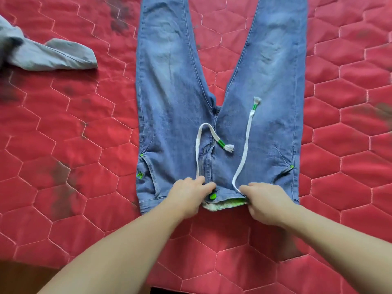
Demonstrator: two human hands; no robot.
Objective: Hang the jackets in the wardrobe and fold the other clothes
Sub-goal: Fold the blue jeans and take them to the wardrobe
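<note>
A pair of light blue jeans lies spread flat on the red quilt, waistband toward me, legs pointing away in a V. A white drawstring with green tips trails across the front. Beside the green button, my left hand holds the waistband with curled fingers. My right hand grips the waistband to the right of the fly, where the green lining shows.
A grey-blue garment lies crumpled at the left on the red quilted bed cover. The cover's near edge runs along the bottom left, with brown floor beyond it.
</note>
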